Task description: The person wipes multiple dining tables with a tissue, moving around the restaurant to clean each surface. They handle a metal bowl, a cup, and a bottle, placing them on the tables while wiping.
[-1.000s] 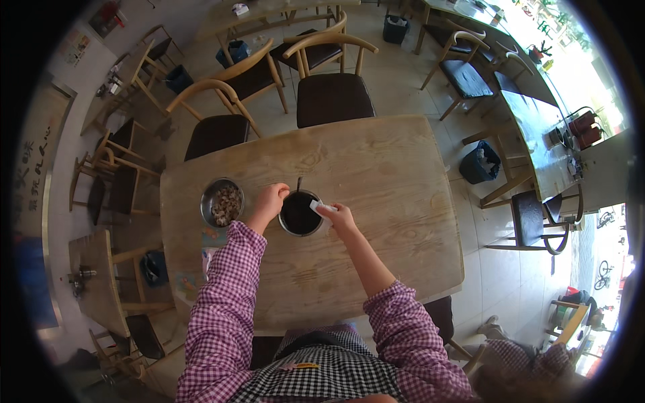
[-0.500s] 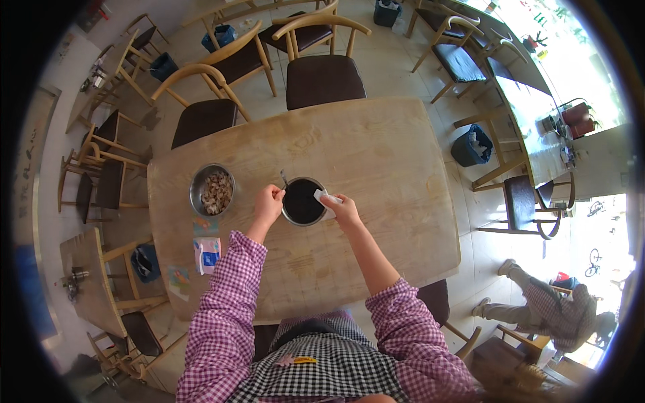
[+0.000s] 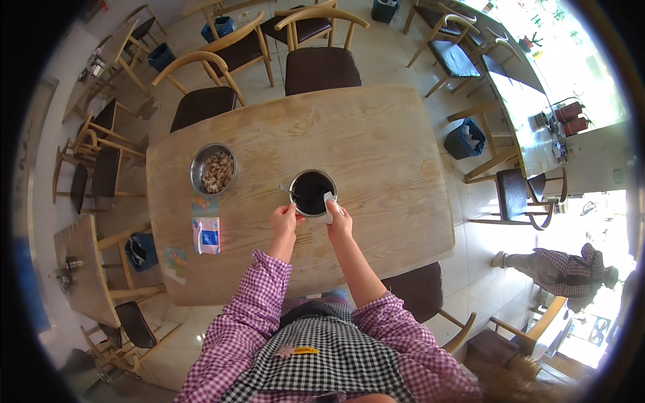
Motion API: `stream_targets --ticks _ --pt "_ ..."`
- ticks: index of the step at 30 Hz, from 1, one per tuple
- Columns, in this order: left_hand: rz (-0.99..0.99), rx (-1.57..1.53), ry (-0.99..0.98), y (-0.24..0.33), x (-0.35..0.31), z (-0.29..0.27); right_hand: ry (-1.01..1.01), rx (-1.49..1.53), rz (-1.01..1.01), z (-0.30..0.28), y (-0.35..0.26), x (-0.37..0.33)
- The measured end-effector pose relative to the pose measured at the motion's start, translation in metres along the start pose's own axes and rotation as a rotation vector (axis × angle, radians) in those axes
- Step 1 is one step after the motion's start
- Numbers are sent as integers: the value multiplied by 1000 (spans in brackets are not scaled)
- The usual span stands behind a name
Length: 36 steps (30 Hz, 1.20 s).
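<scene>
A round metal bowl (image 3: 295, 205) with dark contents sits on the wooden table, in front of me. A spoon (image 3: 287, 191) rests in it, its handle jutting over the left rim. My left hand (image 3: 285, 221) has its fingers closed at the bowl's near-left rim. At the near-right rim, my right hand (image 3: 340, 221) pinches a folded white tissue (image 3: 328, 199) that lies against the bowl. To the left stands a larger metal bowl (image 3: 195, 176) holding pale brown pieces (image 3: 218, 172). Nearer me is a pink, white and blue tissue pack (image 3: 207, 236).
The wooden table (image 3: 376, 148) has chairs (image 3: 322, 70) along its far side and another chair (image 3: 420, 292) at the near right. Blue bins (image 3: 463, 140) stand on the floor. At the far right, a person (image 3: 561, 272) is near the bright windows.
My left hand has moved from beside the spoon handle to the bowl's near-left rim. The right hand with the tissue has shifted to the near-right rim. The spoon handle leans lower to the left.
</scene>
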<state>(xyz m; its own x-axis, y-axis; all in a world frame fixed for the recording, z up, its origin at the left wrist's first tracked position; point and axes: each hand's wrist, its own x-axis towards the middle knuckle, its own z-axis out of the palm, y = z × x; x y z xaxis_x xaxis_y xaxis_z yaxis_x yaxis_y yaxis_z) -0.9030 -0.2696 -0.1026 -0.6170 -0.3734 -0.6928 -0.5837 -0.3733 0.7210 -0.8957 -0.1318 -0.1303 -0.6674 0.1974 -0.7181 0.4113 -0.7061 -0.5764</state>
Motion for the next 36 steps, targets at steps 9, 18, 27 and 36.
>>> stream_targets --ticks 9,18,27,36 --pt "-123 117 -205 0 -6 -29 18 230 148 5 49 -28" --pt "-422 -86 -279 -23 -30 -73 -398 208 411 -4 32 -64" --pt "-113 -136 -476 3 -92 -70 -394 -623 -269 0 11 -109" --pt "-87 112 -602 30 -73 -63 -468 -815 -272 -8 -25 -111"
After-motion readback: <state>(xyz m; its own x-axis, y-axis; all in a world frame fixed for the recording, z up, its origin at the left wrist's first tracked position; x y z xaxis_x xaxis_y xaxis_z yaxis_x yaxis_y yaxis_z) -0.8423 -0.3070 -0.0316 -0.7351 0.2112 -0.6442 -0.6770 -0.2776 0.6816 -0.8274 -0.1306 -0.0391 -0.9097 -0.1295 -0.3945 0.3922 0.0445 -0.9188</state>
